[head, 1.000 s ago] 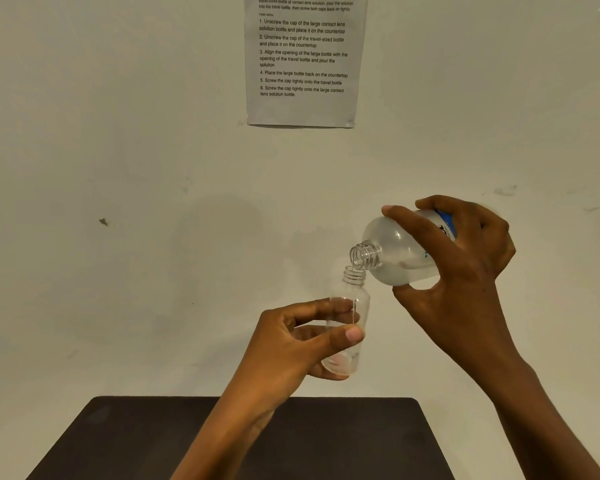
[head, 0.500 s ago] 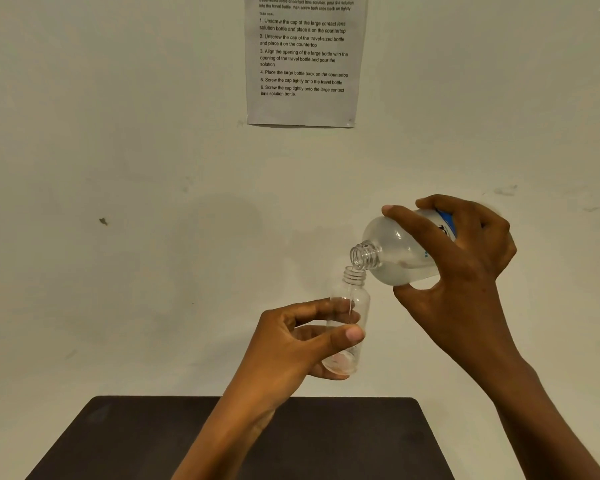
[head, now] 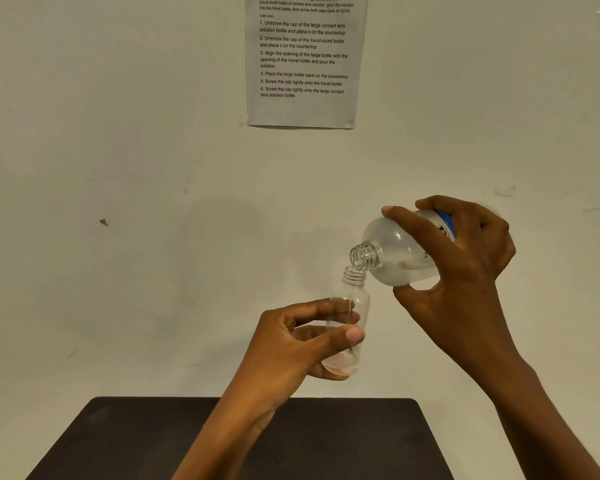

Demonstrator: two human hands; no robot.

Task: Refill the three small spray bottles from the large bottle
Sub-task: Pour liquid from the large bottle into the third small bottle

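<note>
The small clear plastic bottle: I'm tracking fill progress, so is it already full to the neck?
No, the small clear plastic bottle held in the left hand shows liquid only near its base.

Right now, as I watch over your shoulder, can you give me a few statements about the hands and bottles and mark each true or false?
1. The right hand holds the large bottle tilted, with its mouth over the neck of the small bottle. True.
2. The small bottle stands on the dark table. False: the left hand holds it in the air.
3. The large bottle is capped. False: its threaded neck is bare.
4. A printed sheet hangs on the wall. True.
5. The small bottle is nearly full. False: only a little liquid sits at its bottom.
</note>
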